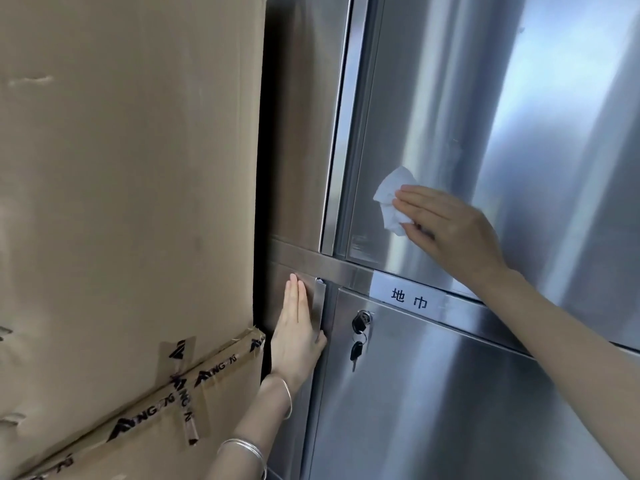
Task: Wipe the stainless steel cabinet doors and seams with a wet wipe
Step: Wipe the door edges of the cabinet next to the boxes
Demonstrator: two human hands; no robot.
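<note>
White wipe (391,199) beneath right hand (450,230), against door (433,98).

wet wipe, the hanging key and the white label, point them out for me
wet wipe (391,197), head view, on its crumpled white middle
key (356,351), head view, on its hanging black head
label (409,298), head view, on the white strip between its two characters

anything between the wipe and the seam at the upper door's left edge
Nothing visible. Bare steel runs from the wet wipe under the right hand across to the vertical seam; the left hand rests lower, beside the handle.
</note>
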